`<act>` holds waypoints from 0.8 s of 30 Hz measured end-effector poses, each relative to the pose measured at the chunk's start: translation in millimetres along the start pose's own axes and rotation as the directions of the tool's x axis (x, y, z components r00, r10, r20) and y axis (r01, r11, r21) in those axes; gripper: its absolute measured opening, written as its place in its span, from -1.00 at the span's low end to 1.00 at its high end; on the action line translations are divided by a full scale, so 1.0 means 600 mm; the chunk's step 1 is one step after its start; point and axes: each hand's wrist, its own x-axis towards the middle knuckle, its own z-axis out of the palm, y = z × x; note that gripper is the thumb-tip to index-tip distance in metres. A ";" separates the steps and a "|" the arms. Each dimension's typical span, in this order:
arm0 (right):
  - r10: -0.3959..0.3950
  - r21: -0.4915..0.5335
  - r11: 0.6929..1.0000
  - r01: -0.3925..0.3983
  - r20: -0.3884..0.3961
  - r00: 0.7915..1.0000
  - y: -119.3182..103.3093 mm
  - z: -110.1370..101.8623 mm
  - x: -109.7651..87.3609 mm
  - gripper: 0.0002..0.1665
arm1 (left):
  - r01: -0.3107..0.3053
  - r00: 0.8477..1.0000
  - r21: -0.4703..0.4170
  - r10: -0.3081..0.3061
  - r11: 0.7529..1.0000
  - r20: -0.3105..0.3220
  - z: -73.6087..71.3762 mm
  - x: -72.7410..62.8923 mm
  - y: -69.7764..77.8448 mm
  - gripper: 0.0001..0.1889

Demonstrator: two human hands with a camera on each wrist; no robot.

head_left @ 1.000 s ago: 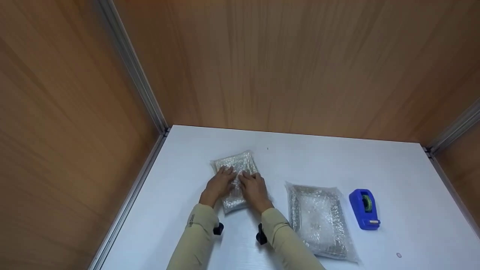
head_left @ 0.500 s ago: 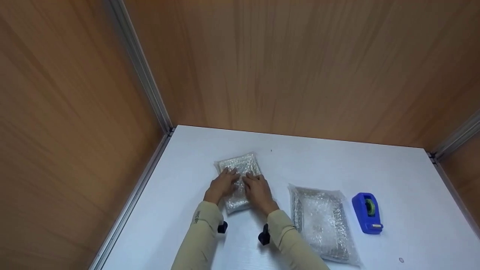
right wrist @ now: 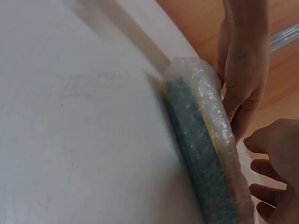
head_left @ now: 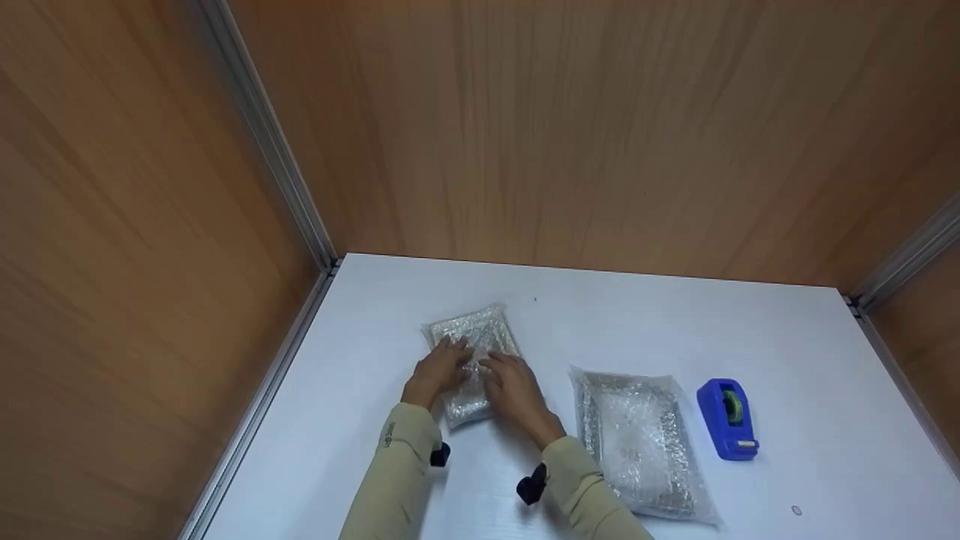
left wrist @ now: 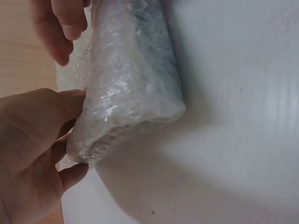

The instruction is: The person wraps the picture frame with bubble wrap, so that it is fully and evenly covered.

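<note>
A small package in bubble wrap lies on the left half of the white table. Through the plastic, the right wrist view shows a dark teal block with a thin yellow line along it. My left hand holds the package's left side; in the left wrist view its thumb lies on the wrap and its fingertips are at the end edge. Over the right side hovers my right hand. Its fingers are loosely bent and appear just off the wrap, holding nothing.
A larger flat bubble-wrapped parcel lies to the right of the hands. Beyond it stands a blue tape dispenser with a green roll. A tiny ring-like scrap is near the front right. Wooden panels border the table.
My right hand has shifted slightly right and back toward me, its fingers coming away from the package. The left hand and package have stayed in place.
</note>
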 end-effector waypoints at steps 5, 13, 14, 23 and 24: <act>0.007 0.078 0.997 -0.003 -0.058 0.998 -0.019 -0.021 -0.009 -0.69 | 0.009 1.000 -0.007 -0.009 1.000 0.002 -0.001 0.001 -0.003 -0.48; 0.075 0.171 0.983 -0.059 -0.087 0.993 -0.031 -0.058 -0.027 -0.71 | 0.017 1.000 -0.031 -0.017 0.999 0.003 -0.002 0.002 -0.006 -0.47; 0.085 0.181 0.981 -0.067 -0.089 0.992 -0.031 -0.064 -0.030 -0.71 | 0.012 1.000 -0.034 -0.012 0.999 0.003 -0.002 0.002 -0.007 -0.47; 0.147 0.212 0.971 -0.109 -0.172 0.974 -0.017 -0.117 -0.057 -0.74 | 0.020 1.000 -0.104 -0.018 0.994 0.022 -0.008 -0.002 -0.006 -0.43; 0.160 0.212 0.970 -0.120 -0.180 0.971 -0.015 -0.123 -0.059 -0.74 | 0.026 0.999 -0.107 -0.023 0.994 0.024 -0.008 -0.002 -0.007 -0.43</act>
